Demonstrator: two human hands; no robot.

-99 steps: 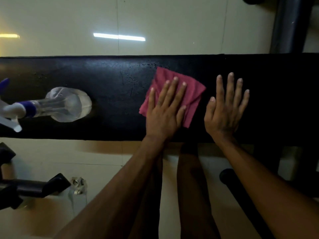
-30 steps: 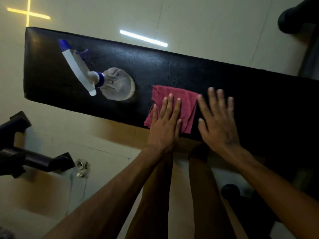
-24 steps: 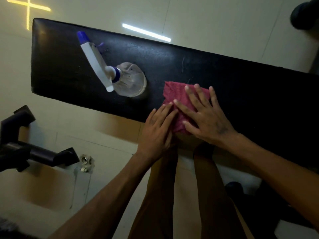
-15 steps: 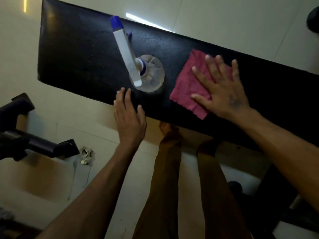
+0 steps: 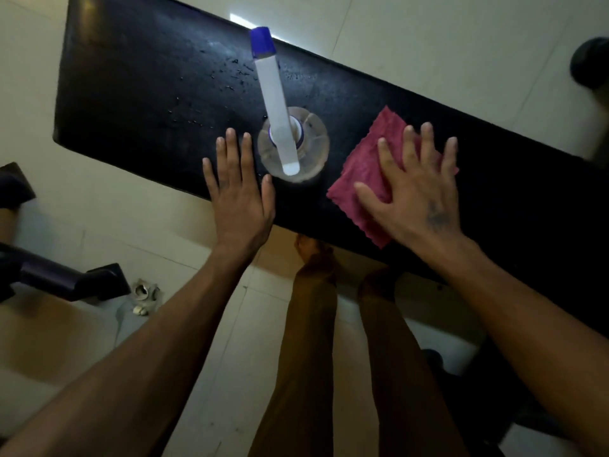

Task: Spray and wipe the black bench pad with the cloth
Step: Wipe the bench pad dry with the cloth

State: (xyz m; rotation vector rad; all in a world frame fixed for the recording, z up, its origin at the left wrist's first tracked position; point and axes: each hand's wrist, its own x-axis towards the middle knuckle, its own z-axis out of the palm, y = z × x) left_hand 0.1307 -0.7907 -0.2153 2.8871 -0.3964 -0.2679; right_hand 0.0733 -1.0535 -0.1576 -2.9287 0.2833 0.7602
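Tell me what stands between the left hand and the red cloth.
In the head view, the spray bottle stands upright on the bench pad, between the left hand and the cloth.

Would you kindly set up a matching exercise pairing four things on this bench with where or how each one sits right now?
Things:
1. cloth
2. spray bottle
3. left hand
4. droplets

States:
A. standing upright between the two hands
B. flat on the bench pad, holding nothing
C. scattered on the pad beyond the bottle's nozzle
D. pressed under the right hand

Pairs: 1-D, 2-A, 3-B, 4-C
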